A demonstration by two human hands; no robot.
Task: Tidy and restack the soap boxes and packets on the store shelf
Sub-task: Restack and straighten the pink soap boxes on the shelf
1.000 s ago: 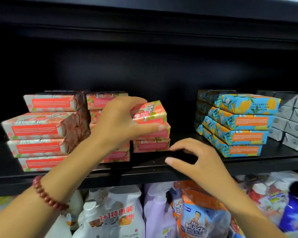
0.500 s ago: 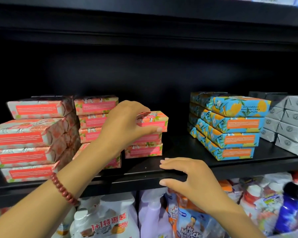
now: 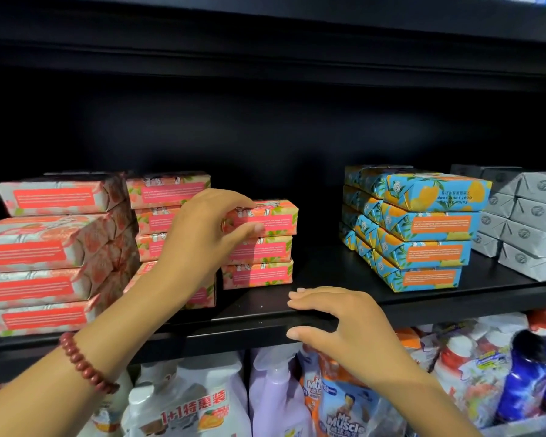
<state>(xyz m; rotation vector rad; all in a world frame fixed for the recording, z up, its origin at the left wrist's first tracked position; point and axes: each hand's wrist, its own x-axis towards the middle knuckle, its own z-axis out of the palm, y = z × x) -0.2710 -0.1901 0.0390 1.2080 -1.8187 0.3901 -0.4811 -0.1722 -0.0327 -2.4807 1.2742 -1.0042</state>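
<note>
On the black shelf, my left hand grips a pink soap packet that lies flat on top of a short stack of two like packets. Thumb and fingers pinch its left end. Taller stacks of pink packets stand behind my hand, and larger pink boxes sit at the far left. My right hand rests on the shelf's front edge with fingers on top and thumb below the lip; it holds no packet.
A stack of blue-and-orange soap packets stands right of a gap on the shelf. Grey packets fill the far right. Below the shelf are detergent bottles and refill pouches.
The tilted pink packet in my left hand has come down level onto the short stack. My right hand has slid slightly toward the shelf edge; the view has shifted a little.
</note>
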